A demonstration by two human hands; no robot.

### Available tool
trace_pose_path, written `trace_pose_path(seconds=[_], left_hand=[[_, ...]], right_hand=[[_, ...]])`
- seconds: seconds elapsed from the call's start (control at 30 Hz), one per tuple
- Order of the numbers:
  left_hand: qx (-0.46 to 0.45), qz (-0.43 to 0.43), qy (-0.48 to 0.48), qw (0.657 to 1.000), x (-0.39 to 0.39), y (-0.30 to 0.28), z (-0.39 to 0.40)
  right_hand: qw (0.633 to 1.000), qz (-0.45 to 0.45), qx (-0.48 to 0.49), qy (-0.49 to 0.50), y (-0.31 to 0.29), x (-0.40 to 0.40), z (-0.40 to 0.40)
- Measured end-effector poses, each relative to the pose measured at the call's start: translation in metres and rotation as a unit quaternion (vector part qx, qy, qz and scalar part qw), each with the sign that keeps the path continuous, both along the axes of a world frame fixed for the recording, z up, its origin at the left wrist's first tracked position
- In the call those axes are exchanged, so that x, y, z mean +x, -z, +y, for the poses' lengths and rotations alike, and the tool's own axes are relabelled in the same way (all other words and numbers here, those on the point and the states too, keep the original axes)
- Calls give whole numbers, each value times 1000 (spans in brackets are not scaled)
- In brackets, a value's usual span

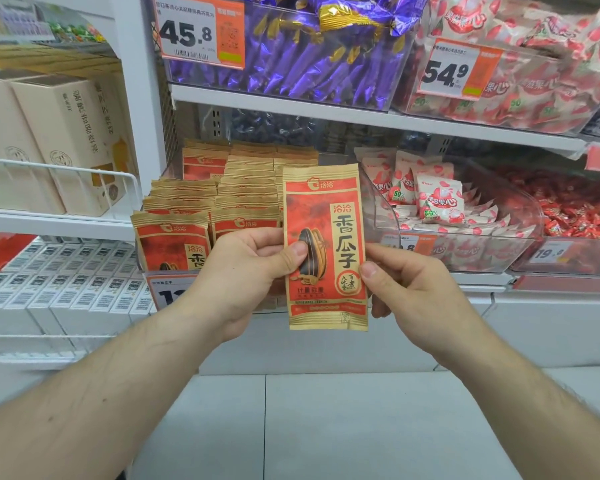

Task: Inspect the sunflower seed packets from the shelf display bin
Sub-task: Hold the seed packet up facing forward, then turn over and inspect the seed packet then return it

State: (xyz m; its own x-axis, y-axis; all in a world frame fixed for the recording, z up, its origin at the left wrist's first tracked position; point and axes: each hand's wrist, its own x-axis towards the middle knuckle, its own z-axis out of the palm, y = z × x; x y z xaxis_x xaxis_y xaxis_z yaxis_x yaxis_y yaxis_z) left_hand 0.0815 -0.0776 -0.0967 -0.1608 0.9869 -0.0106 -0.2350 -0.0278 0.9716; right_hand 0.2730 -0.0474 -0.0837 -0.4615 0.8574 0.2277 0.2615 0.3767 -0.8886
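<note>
Both hands are holding one sunflower seed packet (326, 251) upright in front of the display bin (146, 268). Left hand (246, 275) is gripping the packet's left edge, thumb pressing on the printed front, fingers curling behind. Right hand (406, 292) is pinching the right edge, thumb tip on the front. Behind, rows of matching packets (194, 209) are standing in the bin; further right, strawberry-printed sweets (437, 202) are filling a clear tray (378, 209).
</note>
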Motion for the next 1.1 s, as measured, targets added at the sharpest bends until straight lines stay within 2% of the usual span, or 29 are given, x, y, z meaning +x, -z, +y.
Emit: trace_pose_path(seconds=[0.5,0.73,0.83,0.93,1.1], left_hand=[[9,-30,-5,1000,-3,2,1],[10,25,23,999,-2,7,2],[47,69,-8,996,9,10,-2],[60,112,-47,991,15,14,-1],[52,74,-4,996,19,10,-4]], right_hand=[[995,-35,7,-93,4,12,4],[992,-82,58,-72,-2,10,-6],[987,-112,72,-89,1,1,-14],[989,-103,59,-90,6,-5,-19],[988,-118,46,-85,5,-6,-24]])
